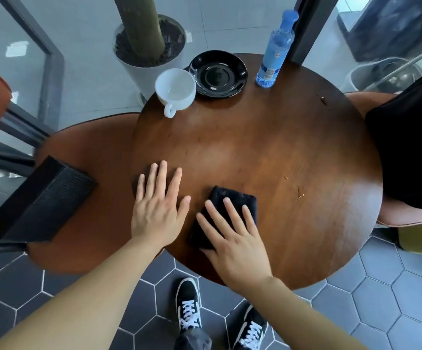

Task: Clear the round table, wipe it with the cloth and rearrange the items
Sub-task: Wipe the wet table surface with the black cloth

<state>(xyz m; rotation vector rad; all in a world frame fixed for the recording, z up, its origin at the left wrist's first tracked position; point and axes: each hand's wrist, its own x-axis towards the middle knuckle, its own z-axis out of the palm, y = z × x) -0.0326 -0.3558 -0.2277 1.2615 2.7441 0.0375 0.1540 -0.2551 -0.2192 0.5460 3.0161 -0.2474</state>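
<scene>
The round wooden table (268, 152) fills the middle of the view. A folded black cloth (232, 200) lies near its front edge, and my right hand (232, 238) presses flat on it with fingers spread. My left hand (158, 205) rests flat on the bare wood just left of the cloth, holding nothing. At the far edge stand a white cup (176, 88), an empty black saucer (218, 73) and a blue water bottle (276, 49). A few crumbs (299, 192) lie on the right half of the table.
A black box (41, 200) lies on the brown chair seat (94, 223) to the left. A second chair with a black item (409, 152) on it stands at the right. A potted plant (149, 44) is behind the table. My shoes (188, 306) stand on hexagonal floor tiles.
</scene>
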